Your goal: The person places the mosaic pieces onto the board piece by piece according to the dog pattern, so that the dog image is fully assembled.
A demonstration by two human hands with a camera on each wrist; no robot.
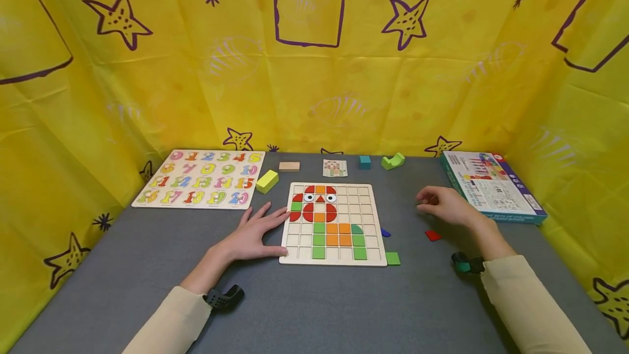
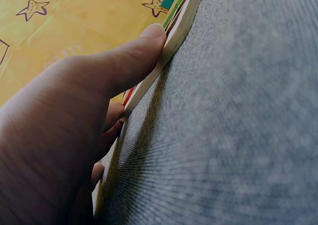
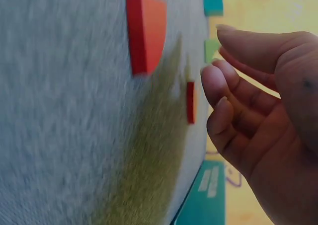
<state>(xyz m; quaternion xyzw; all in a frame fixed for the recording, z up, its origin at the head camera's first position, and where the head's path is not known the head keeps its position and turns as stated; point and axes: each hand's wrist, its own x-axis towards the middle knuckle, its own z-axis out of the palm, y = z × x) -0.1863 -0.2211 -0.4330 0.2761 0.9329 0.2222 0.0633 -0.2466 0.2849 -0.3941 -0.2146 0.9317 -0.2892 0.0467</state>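
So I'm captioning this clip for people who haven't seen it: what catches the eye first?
The wooden grid board at the table's centre, partly filled with red, orange and green tiles forming an owl-like figure. The left hand lies flat against its left edge, while the right hand hovers with curled fingers above a loose red tile. Bright yellow starfish sheeting walls in the grey table.

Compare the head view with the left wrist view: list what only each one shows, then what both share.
Only the head view shows the right hand hovering over the grey table, a loose red piece, a green square by the board's corner, the number puzzle and the game box.

Only the left wrist view shows the thumb pressed against the board's thin side edge.

Both show the left hand resting at the left edge of the grid puzzle board, the table and the yellow star backdrop.
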